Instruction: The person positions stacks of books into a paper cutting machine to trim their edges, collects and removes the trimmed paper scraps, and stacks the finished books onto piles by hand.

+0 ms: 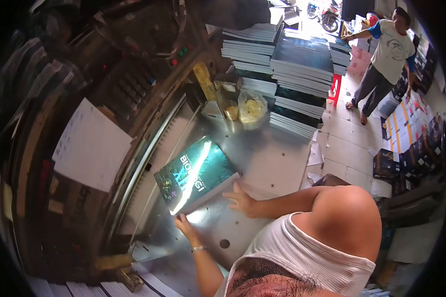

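head view: a glossy dark-teal book (195,173) with "biologi" in white letters lies slanted on a grey metal table (265,171) pierced with small holes, a bright streak of light across its cover. the bare left hand (186,228) touches the near corner (a thin band circles that wrist), though i cannot tell whether its bent fingers pinch the book or merely press it. the bare right hand (240,200) sits at the other end of the same pale edge, fingers spread and loose, one fingertip against the corner. beyond the book sit a clear plastic bag with yellowish contents (252,108) and tall stacks of dark-covered books (302,64); farther off stands a person in a white-and-blue shirt (392,52).
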### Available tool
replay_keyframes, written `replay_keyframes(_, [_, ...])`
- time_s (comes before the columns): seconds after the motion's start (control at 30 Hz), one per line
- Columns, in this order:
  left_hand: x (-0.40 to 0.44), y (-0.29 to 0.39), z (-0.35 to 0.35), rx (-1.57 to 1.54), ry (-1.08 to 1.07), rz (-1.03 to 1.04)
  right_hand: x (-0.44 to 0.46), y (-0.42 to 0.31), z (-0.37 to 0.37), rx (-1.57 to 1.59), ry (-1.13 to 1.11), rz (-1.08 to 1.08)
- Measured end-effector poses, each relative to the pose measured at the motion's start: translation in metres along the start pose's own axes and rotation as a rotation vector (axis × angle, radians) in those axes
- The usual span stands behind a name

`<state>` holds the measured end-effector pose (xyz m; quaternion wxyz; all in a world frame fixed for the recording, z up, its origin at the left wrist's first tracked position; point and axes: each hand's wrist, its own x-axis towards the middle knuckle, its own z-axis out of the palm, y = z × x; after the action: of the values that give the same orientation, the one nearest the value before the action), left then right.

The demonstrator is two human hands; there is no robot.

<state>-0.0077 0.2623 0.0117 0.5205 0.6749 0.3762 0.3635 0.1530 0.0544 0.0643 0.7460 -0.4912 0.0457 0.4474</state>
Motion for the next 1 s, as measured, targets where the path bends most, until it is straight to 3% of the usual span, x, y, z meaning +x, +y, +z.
replay_keyframes(0.1, [-0.101, 0.03, -0.001, 0.227, 0.022, -0.017, -0.025, 0.007, -0.014, 0.132, 0.062, 0.193])
replay_keyframes(0.17, [-0.15, 0.01, -0.016, 0.283, 0.045, 0.007, -0.043, 0.005, -0.023, 0.117, 0.173, 0.225])
replay_keyframes(0.23, [-0.176, 0.033, -0.028, 0.023, -0.019, -0.032, -0.028, -0.004, -0.041, 0.061, 0.22, 0.105])
replay_keyframes(0.27, [-0.181, 0.032, -0.035, -0.01, 0.049, -0.022, -0.011, -0.006, -0.058, 0.067, 0.181, 0.049])
replay_keyframes(0.33, [-0.178, 0.032, -0.051, -0.093, 0.149, -0.012, -0.005, -0.039, -0.062, -0.078, 0.105, 0.113])
replay_keyframes(0.37, [-0.175, 0.035, -0.056, -0.14, 0.178, -0.013, 0.003, -0.05, -0.07, -0.094, -0.042, 0.123])
replay_keyframes(0.43, [-0.182, 0.036, -0.05, -0.017, 0.082, -0.069, 0.012, -0.062, -0.083, -0.113, -0.335, 0.148])
replay_keyframes(0.6, [-0.191, 0.038, -0.056, 0.248, -0.209, -0.193, -0.017, -0.041, -0.091, -0.363, -0.377, 0.254])
replay_keyframes(0.73, [-0.229, 0.057, -0.039, 0.175, -0.315, -0.135, -0.06, -0.056, -0.094, -0.646, -0.337, 0.116])
replay_keyframes(0.87, [-0.257, 0.059, -0.012, 0.177, -0.349, -0.076, -0.04, -0.084, -0.123, -0.617, -0.426, 0.168])
replay_keyframes(1.0, [-0.27, 0.076, 0.016, 0.274, -0.388, -0.028, -0.036, -0.106, -0.095, -1.037, -0.302, -0.4])
